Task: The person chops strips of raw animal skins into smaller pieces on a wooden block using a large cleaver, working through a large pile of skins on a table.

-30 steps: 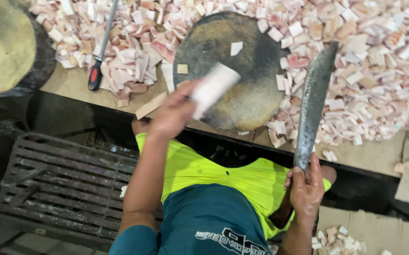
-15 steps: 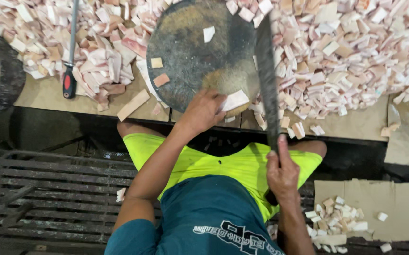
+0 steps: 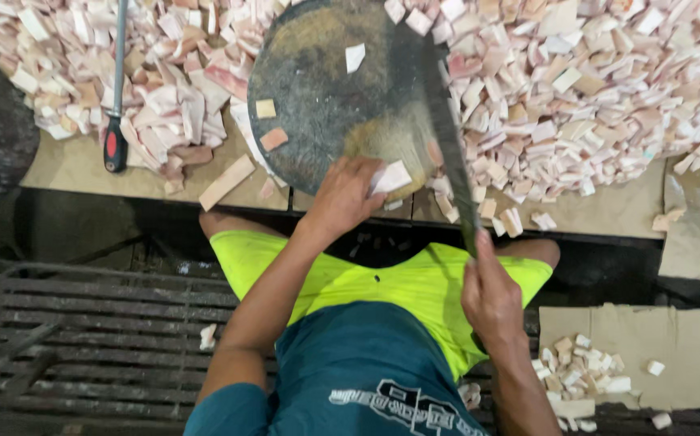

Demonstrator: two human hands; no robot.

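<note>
Your right hand [image 3: 491,295] is closed around the handle of a long cleaver [image 3: 447,129], whose blade reaches up across the round chopping block [image 3: 326,89]. Your left hand [image 3: 342,198] pinches a pale slab piece [image 3: 390,178] against the block's near edge, fingers clamped on it, just beside the blade. Cut pieces [image 3: 592,105] are heaped over the worktop [image 3: 67,165] around the block; a red-handled tool [image 3: 114,121] lies to the left. Risk, as judged: the left fingertips sit close to the edge, so a slipping piece or a skewed blade could catch them.
</note>
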